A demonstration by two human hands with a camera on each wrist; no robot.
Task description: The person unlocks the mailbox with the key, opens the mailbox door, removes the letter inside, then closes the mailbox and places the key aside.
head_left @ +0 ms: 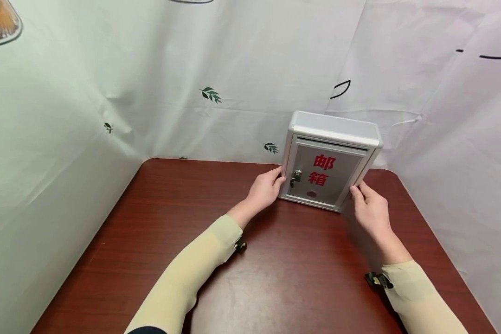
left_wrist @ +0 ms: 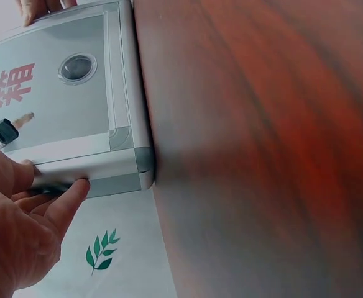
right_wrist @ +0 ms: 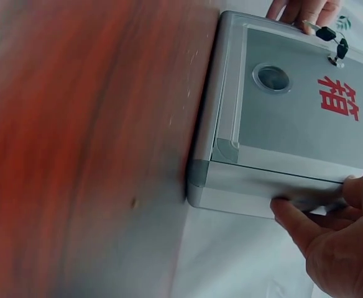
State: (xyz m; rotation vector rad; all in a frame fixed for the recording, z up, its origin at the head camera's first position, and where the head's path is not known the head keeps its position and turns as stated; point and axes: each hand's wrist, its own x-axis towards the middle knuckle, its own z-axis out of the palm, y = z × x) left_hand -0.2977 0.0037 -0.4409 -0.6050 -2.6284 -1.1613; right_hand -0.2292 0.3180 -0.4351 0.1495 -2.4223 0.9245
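Observation:
A silver metal mailbox (head_left: 325,162) with red characters on its front door stands upright near the back of the table, at the right. Its left side is held by my left hand (head_left: 266,189), thumb near the front edge. My right hand (head_left: 371,211) grips the opposite side, low down. A lock with keys (head_left: 294,178) hangs at the door's left edge, close to the left thumb. Below the characters is a round window (left_wrist: 78,67). In the right wrist view, the fingers (right_wrist: 296,220) press on the box's side wall; some are hidden behind the hand.
The table (head_left: 250,278) has a reddish-brown wood-grain top. White cloth (head_left: 234,69) with printed leaves hangs behind it and along both sides, close behind the mailbox. A dark strap (head_left: 377,280) sits at the right wrist.

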